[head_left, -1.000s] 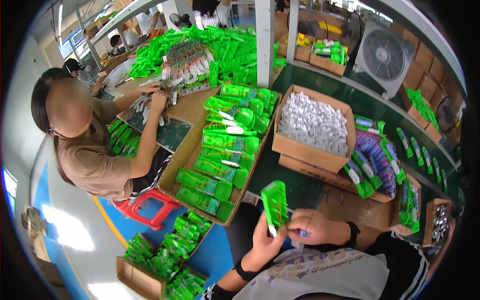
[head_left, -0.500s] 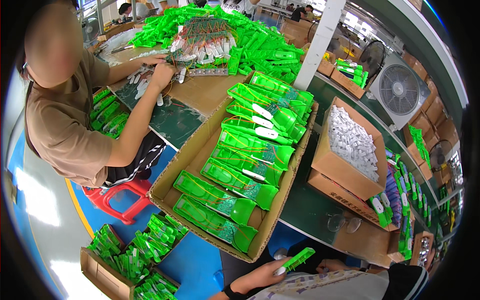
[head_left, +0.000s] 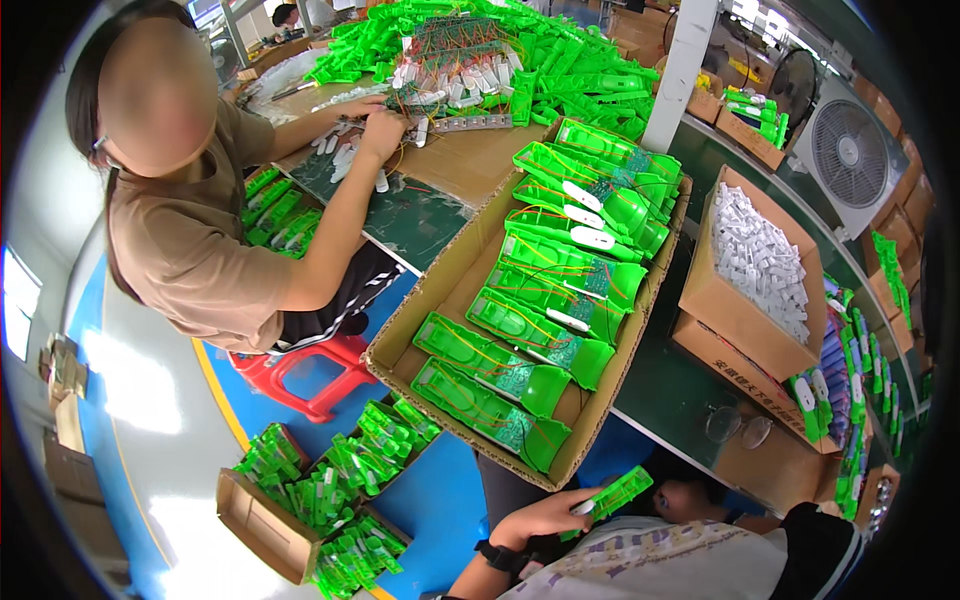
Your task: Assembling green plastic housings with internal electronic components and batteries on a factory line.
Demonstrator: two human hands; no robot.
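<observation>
Assembly bench seen from the worker's head. The left hand (head_left: 545, 515), a dark band at its wrist, pinches one end of a green plastic housing (head_left: 612, 493) between thumb and fingertips, holding it level just below the near corner of the long cardboard tray (head_left: 420, 310). The right hand (head_left: 690, 500) is mostly hidden behind the housing and the patterned shirt; whether it is spread or closed cannot be told. To place the piece well, it would seem best to keep the grip on the bare end, clear of any wiring, and to lay the housing parallel to its neighbours, in the free strip at the tray's near end. The tray holds green housings (head_left: 545, 300) in overlapping rows, open side up, with circuit boards and red and yellow wires showing; some carry white inserts. To the right, an open carton (head_left: 745, 310) is filled with small white parts (head_left: 760, 260). On the blue floor, a low cardboard box (head_left: 262, 520) holds more green pieces, some spilling beside it. At the left a co-worker's hand (head_left: 380, 130) rests among white parts near a heap of green mouldings (head_left: 520, 50); the co-worker sits on a red stool (head_left: 300, 375). A box fan (head_left: 850, 150) stands at the far right.
</observation>
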